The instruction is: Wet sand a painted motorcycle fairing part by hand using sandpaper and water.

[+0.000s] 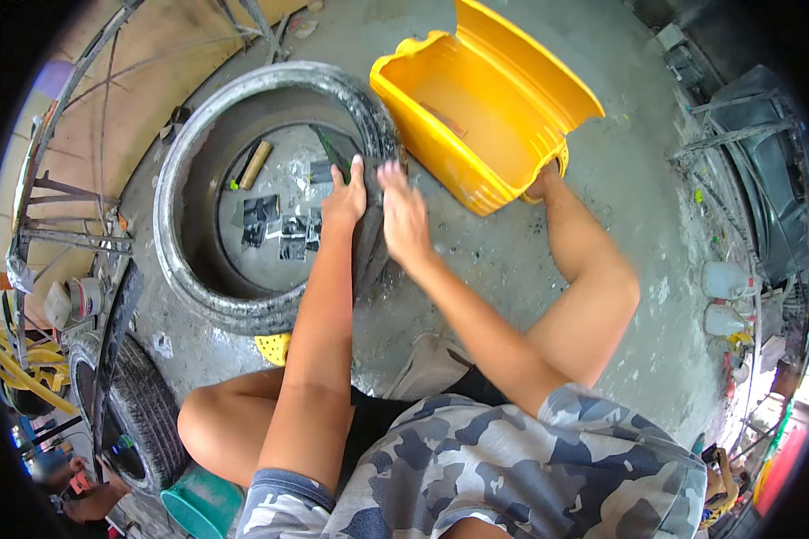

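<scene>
our left hand (342, 205) and right hand (405, 220) flank the tire's (175, 211) right edge
the round tire, showing no long axis, lies on the floor (638, 207), toward its upper-left edge. it stretches leftward from our fingers; our left hand is nearer, its visible fingers parted. our right is blurred, and we cannot tell whether either grips.

A stained grey floor (661, 225) lies beside a metal frame (72, 235) and, seemingly, a tan wall (157, 103).
</scene>
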